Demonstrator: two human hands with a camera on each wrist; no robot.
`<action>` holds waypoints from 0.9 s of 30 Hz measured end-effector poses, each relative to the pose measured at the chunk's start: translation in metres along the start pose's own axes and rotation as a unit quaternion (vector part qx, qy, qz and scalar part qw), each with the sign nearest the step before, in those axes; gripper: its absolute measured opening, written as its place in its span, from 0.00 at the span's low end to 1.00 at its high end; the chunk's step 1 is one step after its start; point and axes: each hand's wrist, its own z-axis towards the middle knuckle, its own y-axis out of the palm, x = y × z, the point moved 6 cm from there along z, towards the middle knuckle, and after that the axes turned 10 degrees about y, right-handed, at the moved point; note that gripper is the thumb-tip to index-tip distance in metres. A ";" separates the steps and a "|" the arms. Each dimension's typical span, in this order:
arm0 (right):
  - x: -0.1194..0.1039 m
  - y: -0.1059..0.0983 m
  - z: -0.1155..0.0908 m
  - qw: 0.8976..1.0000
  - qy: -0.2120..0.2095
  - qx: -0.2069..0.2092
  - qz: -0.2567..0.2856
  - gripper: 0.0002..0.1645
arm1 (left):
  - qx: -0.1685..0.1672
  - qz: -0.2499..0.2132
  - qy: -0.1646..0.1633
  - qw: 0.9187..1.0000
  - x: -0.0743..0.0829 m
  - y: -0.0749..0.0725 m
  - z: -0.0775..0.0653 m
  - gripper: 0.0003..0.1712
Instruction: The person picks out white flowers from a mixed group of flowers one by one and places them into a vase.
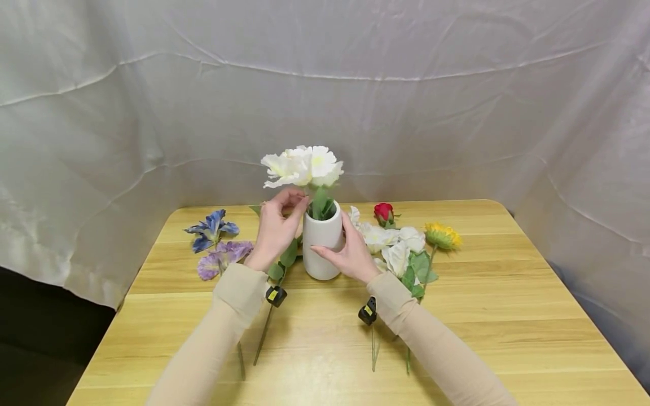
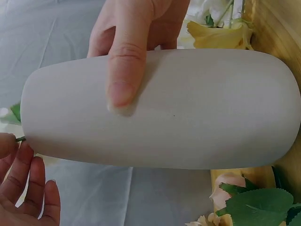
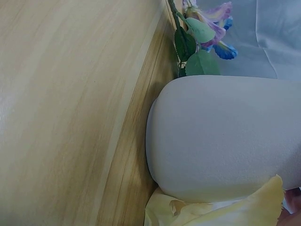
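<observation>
White, smooth, rounded cylindrical vase (image 1: 323,251) stands upright on light wood-grain table (image 1: 487,316), ruffled white flowers (image 1: 304,164) above its mouth. Right hand (image 1: 352,254) grips the vase's side, thumb across the front, fingers round the far side. Left hand (image 1: 278,223) is at the rim, fingertips closed in a pinch on thin dark-green stem (image 2: 20,139). Left of vase: blue-petalled flower (image 1: 209,230), frilly purple flower (image 1: 223,258). Right: red rose (image 1: 384,212), yellow many-petalled flower (image 1: 443,235).
</observation>
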 end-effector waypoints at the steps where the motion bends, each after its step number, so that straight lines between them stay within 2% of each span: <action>1: 0.001 0.000 0.000 1.000 -0.001 0.001 -0.002 0.53 | 0.000 0.001 -0.001 1.000 -0.001 0.000 0.000 0.10; 7: 0.002 0.000 0.000 1.000 0.000 0.008 -0.009 0.52 | -0.001 0.006 -0.003 1.000 -0.002 0.001 0.000 0.13; 10: 0.002 0.000 -0.001 1.000 0.002 0.008 -0.011 0.53 | 0.007 -0.004 0.010 1.000 -0.001 0.001 0.000 0.14; 12: 0.002 0.000 -0.001 1.000 0.002 0.007 -0.012 0.53 | 0.015 -0.008 0.019 1.000 0.008 -0.002 0.000 0.12; 15: 0.002 0.000 -0.001 1.000 0.001 0.006 -0.011 0.53 | 0.029 -0.019 0.028 0.999 0.007 -0.002 0.000 0.12; 18: 0.001 0.000 -0.001 1.000 0.002 0.005 -0.009 0.53 | 0.031 -0.014 0.022 0.999 0.001 -0.001 0.000 0.11; 19: 0.001 0.000 -0.001 1.000 0.002 0.005 -0.008 0.54 | 0.030 -0.012 0.018 0.999 -0.005 0.000 0.000 0.12; 21: 0.002 0.000 -0.001 1.000 0.002 0.005 -0.009 0.54 | 0.021 0.005 0.014 1.000 -0.005 0.000 0.001 0.12; 24: 0.002 0.000 -0.001 1.000 0.003 0.005 -0.012 0.53 | -0.003 0.037 -0.002 0.999 -0.006 0.001 0.002 0.12; 27: 0.002 0.000 -0.001 1.000 0.003 0.006 -0.014 0.53 | -0.031 0.047 -0.018 0.998 -0.009 0.002 0.005 0.12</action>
